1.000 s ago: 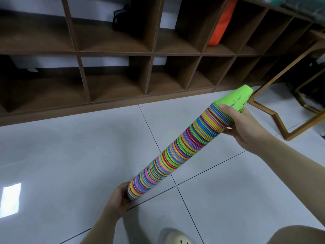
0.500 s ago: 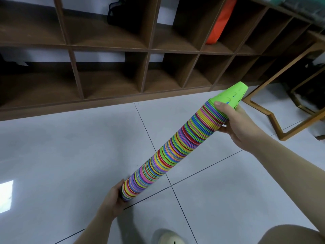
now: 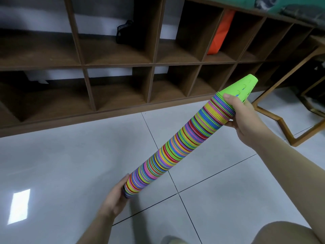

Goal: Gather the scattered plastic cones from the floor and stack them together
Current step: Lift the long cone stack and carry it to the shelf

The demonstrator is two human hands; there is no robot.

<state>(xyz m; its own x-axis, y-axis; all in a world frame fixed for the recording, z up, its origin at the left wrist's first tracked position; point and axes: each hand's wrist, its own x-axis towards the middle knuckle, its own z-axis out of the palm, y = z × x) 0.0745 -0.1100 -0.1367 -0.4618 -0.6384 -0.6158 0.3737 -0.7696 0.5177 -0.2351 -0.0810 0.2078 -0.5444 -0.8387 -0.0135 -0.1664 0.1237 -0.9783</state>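
A long stack of multicoloured plastic cones (image 3: 179,147) lies slanted in the air between my hands, its bright green top cone (image 3: 241,88) pointing up and right. My right hand (image 3: 246,118) grips the upper end just below the green cone, thumb across the rims. My left hand (image 3: 114,198) presses its palm against the wide bottom end, fingers along the base. No loose cones show on the floor.
A low wooden cubby shelf (image 3: 151,64) runs along the wall ahead, with an orange item (image 3: 219,37) and a black item (image 3: 125,32) in upper cubbies. A wooden frame leg (image 3: 284,127) stands at right. Grey tiled floor (image 3: 61,173) below; my knee (image 3: 284,233) at bottom right.
The stack has stayed held between both hands at about the same slant. The camera view has shifted slightly, so the shelf sits a little differently in view.
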